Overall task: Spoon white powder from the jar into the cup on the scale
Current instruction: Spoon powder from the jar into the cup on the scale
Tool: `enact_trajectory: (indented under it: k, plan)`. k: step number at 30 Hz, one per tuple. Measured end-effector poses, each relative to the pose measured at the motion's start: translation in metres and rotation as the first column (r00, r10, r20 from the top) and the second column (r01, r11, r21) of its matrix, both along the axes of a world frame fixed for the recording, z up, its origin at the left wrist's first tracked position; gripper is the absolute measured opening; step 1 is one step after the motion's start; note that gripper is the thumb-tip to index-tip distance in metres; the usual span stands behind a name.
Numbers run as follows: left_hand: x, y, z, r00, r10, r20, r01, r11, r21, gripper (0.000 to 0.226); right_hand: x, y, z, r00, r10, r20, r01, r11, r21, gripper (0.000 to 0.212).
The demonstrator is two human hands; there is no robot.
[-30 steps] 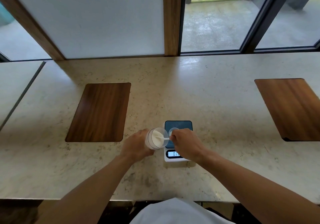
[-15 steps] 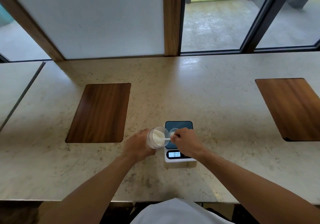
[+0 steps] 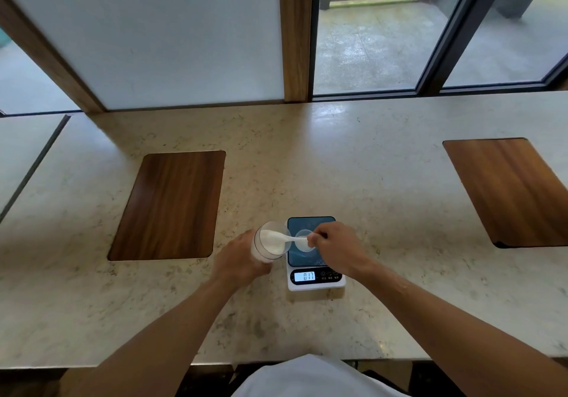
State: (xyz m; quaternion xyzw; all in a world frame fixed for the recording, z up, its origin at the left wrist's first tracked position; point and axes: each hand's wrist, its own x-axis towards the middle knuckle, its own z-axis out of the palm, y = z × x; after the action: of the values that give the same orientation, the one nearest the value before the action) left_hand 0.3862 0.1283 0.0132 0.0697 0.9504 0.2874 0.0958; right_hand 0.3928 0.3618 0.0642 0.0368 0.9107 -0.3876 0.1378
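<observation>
A clear jar (image 3: 270,241) of white powder is tilted toward the right, and my left hand (image 3: 238,260) grips it from the left side. My right hand (image 3: 333,247) pinches the handle of a white spoon (image 3: 290,238), whose bowl lies in the jar's mouth on the powder. A small clear cup (image 3: 305,240) stands on the blue platform of a white kitchen scale (image 3: 315,280), right below the spoon's handle and partly hidden by my right fingers. The scale's lit display shows digits.
The scale sits on a pale stone counter (image 3: 338,166). Dark wooden inlay panels lie at the left (image 3: 170,206) and far right (image 3: 513,190). Windows and a wooden post rise behind the counter. The counter's front edge is just below my forearms.
My right hand has drawn back a little to the right, uncovering the cup on the scale. The spoon stays in the jar's mouth. The jar stays tilted in my left hand.
</observation>
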Motion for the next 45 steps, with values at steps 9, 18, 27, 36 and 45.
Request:
enact_trajectory:
  k: [9,18,27,36,45]
  plan:
    - [0.001,0.003,0.0,0.992,0.126,0.032,-0.127,0.991,0.035,0.068,-0.001,0.023,0.015,0.999,-0.032,-0.042,0.031,0.999,-0.034,0.026]
    - [0.004,-0.008,0.006,0.979,0.201,0.02,-0.201,0.978,0.049,0.066,0.001,0.041,-0.007,0.996,-0.085,0.003,0.085,0.996,0.007,0.029]
    - [0.008,-0.009,0.011,0.984,0.178,0.011,-0.179,0.983,0.044,0.068,0.001,0.044,-0.03,0.99,-0.12,0.07,0.115,0.991,0.074,0.031]
    - [0.009,-0.011,0.011,0.989,0.149,-0.007,-0.149,0.987,0.06,0.069,-0.002,0.042,-0.04,0.992,-0.115,0.047,0.107,0.984,0.144,0.028]
    - [0.005,-0.008,0.011,0.987,0.163,-0.001,-0.162,0.983,0.08,0.069,-0.004,0.037,-0.043,0.995,-0.089,-0.053,0.098,0.972,0.214,0.027]
